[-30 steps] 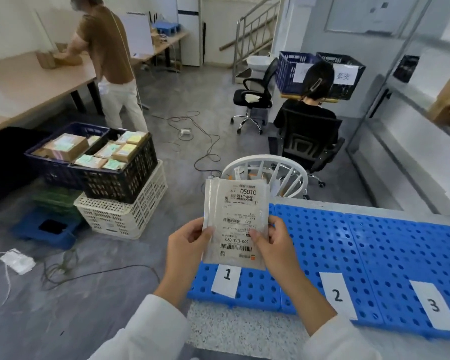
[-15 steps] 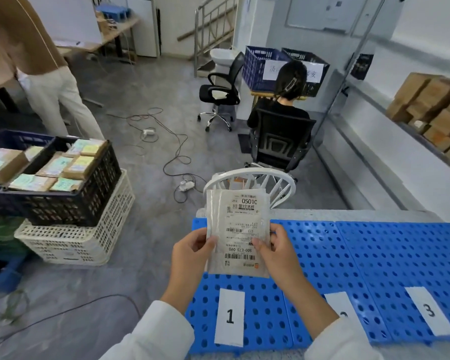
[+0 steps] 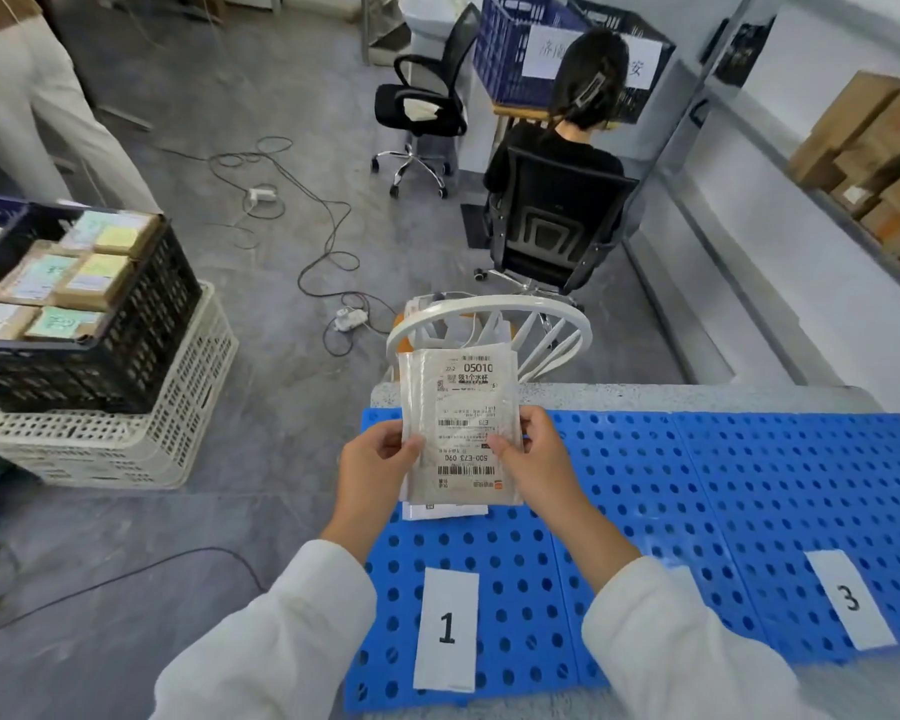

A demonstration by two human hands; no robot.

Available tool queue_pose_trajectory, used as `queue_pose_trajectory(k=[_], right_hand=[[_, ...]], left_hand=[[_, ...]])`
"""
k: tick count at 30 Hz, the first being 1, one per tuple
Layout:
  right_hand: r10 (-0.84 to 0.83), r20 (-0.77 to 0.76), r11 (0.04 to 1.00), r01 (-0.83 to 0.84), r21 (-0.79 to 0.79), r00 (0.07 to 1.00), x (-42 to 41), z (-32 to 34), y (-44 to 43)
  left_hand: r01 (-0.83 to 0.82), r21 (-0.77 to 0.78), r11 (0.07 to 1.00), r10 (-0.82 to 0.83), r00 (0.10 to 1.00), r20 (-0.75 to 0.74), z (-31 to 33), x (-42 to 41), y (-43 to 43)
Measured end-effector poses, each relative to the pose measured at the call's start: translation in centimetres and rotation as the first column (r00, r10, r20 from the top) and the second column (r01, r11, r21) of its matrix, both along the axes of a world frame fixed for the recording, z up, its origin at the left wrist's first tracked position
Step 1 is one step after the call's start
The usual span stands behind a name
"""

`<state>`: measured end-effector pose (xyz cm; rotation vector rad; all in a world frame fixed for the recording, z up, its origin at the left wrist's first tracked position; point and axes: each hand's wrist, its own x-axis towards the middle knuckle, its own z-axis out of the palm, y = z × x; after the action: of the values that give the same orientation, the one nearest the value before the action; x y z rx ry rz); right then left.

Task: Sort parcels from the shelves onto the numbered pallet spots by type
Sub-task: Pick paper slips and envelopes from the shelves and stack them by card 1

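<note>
I hold a small stack of flat white mailer parcels (image 3: 458, 402) with printed shipping labels over the blue perforated pallet (image 3: 697, 485). My left hand (image 3: 375, 459) pinches the stack's left edge and my right hand (image 3: 533, 457) pinches its right edge. A second parcel's bottom edge peeks out under the top one. The stack hovers above the spot marked by the paper label 1 (image 3: 447, 628). Label 3 (image 3: 850, 600) lies to the right; my right forearm hides the label between them.
Stacked crates (image 3: 141, 324) with small boxes stand on the floor at the left. A white round basket (image 3: 489, 317) sits just behind the pallet. A seated person in a black chair (image 3: 552, 226), floor cables (image 3: 323, 262) and shelved cardboard boxes (image 3: 874, 163) lie beyond.
My view has tilted down and moved closer to the pallet. The parcels, still held in both hands, have come lower over spot 1.
</note>
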<state>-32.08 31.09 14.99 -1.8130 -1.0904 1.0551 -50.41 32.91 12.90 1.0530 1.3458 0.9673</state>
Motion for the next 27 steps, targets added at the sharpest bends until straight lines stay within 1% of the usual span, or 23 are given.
queue_pose_trajectory(k=[5, 10, 16, 21, 27], right_hand=[[0.013, -0.036, 0.998, -0.015, -0.059, 0.999, 0.6, -2.8, 2.4], [0.056, 0.000, 0.987, -0.056, -0.151, 0.998, 1.2, -5.9, 4.6], [0.123, 0.069, 0.951, -0.098, -0.292, 0.990, 1.2, -9.6, 5.9], [0.173, 0.124, 0.919, -0.114, -0.378, 0.977, 1.1, -11.6, 6.3], [0.224, 0.184, 0.905, -0.133, -0.404, 0.957, 1.1, -12.8, 6.0]], left_hand=[[-0.006, -0.064, 0.998, 0.004, 0.999, -0.038, -2.0, 1.0, 1.9], [0.006, -0.114, 0.994, -0.018, 0.994, -0.108, -4.8, 1.2, 3.1], [-0.056, -0.185, 0.981, 0.021, 0.982, -0.186, -7.9, 1.8, 3.4], [-0.072, -0.218, 0.973, 0.023, 0.975, -0.219, -9.2, 2.3, 3.3], [-0.018, -0.243, 0.970, -0.031, 0.980, -0.197, -10.9, 2.1, 2.8]])
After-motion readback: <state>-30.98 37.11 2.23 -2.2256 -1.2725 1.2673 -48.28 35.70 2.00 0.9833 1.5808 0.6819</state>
